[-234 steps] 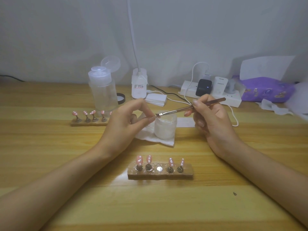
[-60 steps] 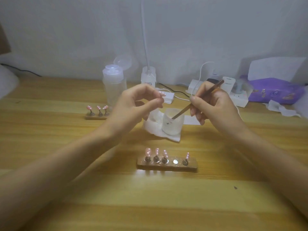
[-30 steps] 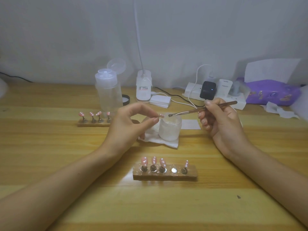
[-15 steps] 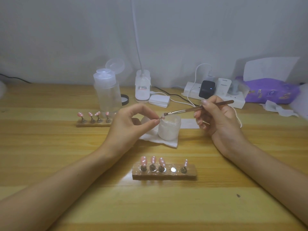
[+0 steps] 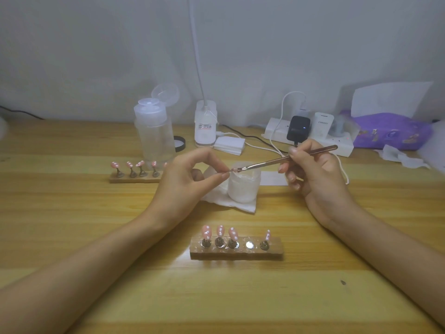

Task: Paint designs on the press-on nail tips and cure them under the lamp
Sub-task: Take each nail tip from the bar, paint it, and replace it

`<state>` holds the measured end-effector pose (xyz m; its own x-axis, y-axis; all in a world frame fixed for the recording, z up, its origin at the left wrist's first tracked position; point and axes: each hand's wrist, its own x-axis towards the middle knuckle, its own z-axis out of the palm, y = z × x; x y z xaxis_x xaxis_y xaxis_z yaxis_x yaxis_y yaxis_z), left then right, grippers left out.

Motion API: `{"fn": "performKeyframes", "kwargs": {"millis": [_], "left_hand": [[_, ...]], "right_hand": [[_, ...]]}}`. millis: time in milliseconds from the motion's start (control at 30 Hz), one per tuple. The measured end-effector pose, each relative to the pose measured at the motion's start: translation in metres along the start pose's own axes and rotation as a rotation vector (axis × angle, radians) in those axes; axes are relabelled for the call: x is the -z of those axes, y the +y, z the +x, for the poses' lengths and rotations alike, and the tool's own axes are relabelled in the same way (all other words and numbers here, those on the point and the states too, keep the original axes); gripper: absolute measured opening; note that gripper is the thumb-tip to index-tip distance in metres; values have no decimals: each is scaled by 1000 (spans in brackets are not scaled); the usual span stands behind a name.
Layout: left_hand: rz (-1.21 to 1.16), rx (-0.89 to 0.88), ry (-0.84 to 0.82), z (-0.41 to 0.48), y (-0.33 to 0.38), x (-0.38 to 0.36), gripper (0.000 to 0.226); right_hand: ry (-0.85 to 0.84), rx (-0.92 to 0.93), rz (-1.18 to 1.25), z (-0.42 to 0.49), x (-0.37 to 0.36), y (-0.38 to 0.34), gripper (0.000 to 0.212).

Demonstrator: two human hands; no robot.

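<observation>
The left hand (image 5: 185,182) pinches a small pink nail tip (image 5: 233,169) between thumb and first finger, just above the white jar (image 5: 244,186). The right hand (image 5: 317,179) grips the thin brush (image 5: 284,160). Its point now touches the nail tip; one second ago it stood apart, and before that it was dipped in the jar. On the table (image 5: 72,225) the near holder (image 5: 236,253) carries four tips.
</observation>
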<state>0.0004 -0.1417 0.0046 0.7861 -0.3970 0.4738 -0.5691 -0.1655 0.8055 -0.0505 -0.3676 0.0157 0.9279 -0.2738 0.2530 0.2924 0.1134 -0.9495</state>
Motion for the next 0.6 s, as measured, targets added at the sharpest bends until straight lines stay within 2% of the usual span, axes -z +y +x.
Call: {"fn": "performKeyframes", "kwargs": {"millis": [167,300,433,600], "left_hand": [[19,-25,-11,0,1,1,11],[56,-40,-11,0,1,0,12],[106,-72,-10,1,1,4,13],[147,-99,-7,1,-1,3,13]], "right_hand": [[-56,50,-29,-1,-1,0,24],[13,12,4,0,0,1,24],[-55,37,-21,-1,-1,0,22],[7,11,-6,0,0,0,24]]}}
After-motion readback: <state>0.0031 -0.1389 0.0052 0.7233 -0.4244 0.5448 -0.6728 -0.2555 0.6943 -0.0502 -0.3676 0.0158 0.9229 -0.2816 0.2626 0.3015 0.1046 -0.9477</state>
